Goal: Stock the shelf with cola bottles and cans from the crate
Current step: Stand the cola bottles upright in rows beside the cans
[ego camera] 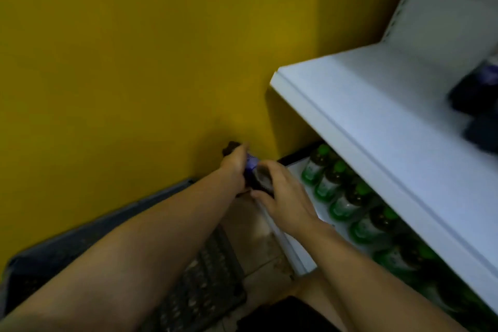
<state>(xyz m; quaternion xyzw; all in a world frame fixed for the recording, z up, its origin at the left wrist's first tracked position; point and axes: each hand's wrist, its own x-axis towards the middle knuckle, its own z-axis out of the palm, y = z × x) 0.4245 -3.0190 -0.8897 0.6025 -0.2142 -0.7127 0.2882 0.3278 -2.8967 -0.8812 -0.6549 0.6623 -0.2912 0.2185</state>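
At 8 o'clock in the head view sits the dark crate (54, 259), its rim running up along the yellow wall (134, 62); your left forearm crosses over it, and the grid of its side shows at 6 o'clock. The contents cannot be made out.

Your left hand (234, 167) lies just below centre, at about 6 o'clock, against the foot of the wall. Its grip is curled round the upper part of a cola bottle (252, 170) with a blue-purple label. The picture is blurred here, so the dark lump above the knuckles is probably the bottle's cap, though this cannot be confirmed.

Immediately to the right, your right hand (283, 191) wraps its fingers over the lower, dark part of the same bottle, thumb beneath. Both hands touch the bottle, which is held clear of the crate, near the left corner of the lower shelf.

At 4 o'clock, the lower shelf (296, 245) carries a row of green-capped bottles (347, 202) with green labels, standing close together and running toward 5 o'clock.

At 3 o'clock, the white upper shelf (377, 129) projects over that row. On its right end, at the frame edge, stand dark bottles (474, 100), one bearing a purple label; motion blur obscures their number.
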